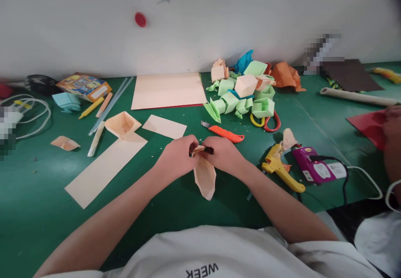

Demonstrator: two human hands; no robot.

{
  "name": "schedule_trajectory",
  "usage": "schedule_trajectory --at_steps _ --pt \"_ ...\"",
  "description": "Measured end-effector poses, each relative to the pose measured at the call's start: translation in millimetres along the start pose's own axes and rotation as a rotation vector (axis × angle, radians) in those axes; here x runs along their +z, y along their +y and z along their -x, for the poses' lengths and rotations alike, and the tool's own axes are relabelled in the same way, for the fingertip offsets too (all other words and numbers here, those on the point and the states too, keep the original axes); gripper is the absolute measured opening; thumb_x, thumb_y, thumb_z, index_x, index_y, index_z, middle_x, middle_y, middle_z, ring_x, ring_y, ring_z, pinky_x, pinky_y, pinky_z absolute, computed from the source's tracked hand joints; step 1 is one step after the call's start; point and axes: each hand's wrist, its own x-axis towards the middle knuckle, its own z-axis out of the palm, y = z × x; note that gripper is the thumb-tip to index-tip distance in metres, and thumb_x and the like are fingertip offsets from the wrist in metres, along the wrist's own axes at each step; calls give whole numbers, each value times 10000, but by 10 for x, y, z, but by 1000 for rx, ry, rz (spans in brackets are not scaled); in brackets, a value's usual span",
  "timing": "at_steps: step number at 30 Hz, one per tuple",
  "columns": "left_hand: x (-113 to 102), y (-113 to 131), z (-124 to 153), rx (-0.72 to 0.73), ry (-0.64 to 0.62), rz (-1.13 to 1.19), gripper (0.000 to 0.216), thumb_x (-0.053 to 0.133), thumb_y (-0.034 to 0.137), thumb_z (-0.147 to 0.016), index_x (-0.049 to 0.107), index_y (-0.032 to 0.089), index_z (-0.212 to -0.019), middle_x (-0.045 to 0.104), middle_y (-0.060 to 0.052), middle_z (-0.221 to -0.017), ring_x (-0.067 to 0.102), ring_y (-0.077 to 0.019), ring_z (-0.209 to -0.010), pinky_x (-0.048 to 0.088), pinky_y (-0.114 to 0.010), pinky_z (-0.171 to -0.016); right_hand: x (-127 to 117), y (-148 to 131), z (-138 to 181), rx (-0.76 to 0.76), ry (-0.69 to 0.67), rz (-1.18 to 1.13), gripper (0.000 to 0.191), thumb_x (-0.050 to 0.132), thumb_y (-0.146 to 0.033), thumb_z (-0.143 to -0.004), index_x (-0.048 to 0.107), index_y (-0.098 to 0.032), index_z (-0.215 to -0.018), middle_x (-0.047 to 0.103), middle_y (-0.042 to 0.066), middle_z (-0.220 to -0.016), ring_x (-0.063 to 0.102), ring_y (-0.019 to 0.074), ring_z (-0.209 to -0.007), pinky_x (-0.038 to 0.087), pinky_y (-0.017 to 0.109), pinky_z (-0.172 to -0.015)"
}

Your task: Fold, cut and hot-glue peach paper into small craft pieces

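Note:
Between both hands, over the green table, is a folded piece of peach paper [205, 177]; its pointed lower part hangs down toward me. My left hand [178, 154] pinches the paper's upper left side, and my right hand [227, 156] pinches its upper right, fingertips curled inward and partly hidden. Just beyond my right hand lies an orange utility knife [226, 133] with its blade out. A small peach paper rectangle [164, 126] rests past my left hand. Left of that, an open peach paper box [123, 125] sits on the end of a long paper strip [106, 171].
Folded green and peach paper pieces [244, 87] are heaped at the back, with scissors [265, 122] beside them. A yellow glue gun [280, 167] and a purple power box [319, 165] with cords lie right. Another person's hand [393, 123] holds red paper [369, 125].

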Motion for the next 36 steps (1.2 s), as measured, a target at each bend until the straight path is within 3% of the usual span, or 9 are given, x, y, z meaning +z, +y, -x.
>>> schedule_trajectory --at_steps 6,10,18,22,31,36 --pt "37 44 41 -8 17 -136 67 534 197 -856 546 242 -904 695 -43 -878 656 -250 -783 328 -306 -575 28 -69 28 60 29 -3 245 683 -177 -828 516 -203 -651 589 0 -680 504 156 -642 283 276 -563" --pt "39 30 37 -15 6 -185 63 516 202 -858 522 236 -805 669 -44 -785 642 -250 -727 279 -311 -552 22 -86 31 99 36 -33 252 707 -248 -830 528 -205 -658 621 -1 -694 522 158 -646 286 274 -559" --pt "-28 -42 -23 -53 8 -147 210 589 401 -841 527 242 -719 640 -22 -689 620 -238 -674 273 -302 -539 48 -11 29 112 51 -131 225 684 -146 -779 520 -208 -638 590 -34 -634 496 137 -591 281 266 -536" --pt "-44 -70 -31 -56 21 -133 266 618 395 -823 509 234 -642 621 -24 -650 606 -238 -670 264 -307 -538 69 -9 29 98 69 -187 230 682 -133 -773 512 -209 -638 575 -40 -642 502 136 -607 309 261 -547" --pt "-27 -119 -39 42 66 48 128 639 356 -828 648 239 -776 724 -2 -848 630 -202 -764 383 -288 -608 14 -22 21 77 113 -296 157 655 -111 -771 548 -210 -713 654 -14 -748 584 157 -696 403 264 -606" --pt "-77 -134 -12 111 46 173 163 643 364 -840 633 222 -760 724 17 -825 645 -172 -760 446 -259 -634 -12 -33 47 76 120 -342 153 686 -170 -768 545 -217 -731 619 -27 -714 564 149 -657 409 261 -578"
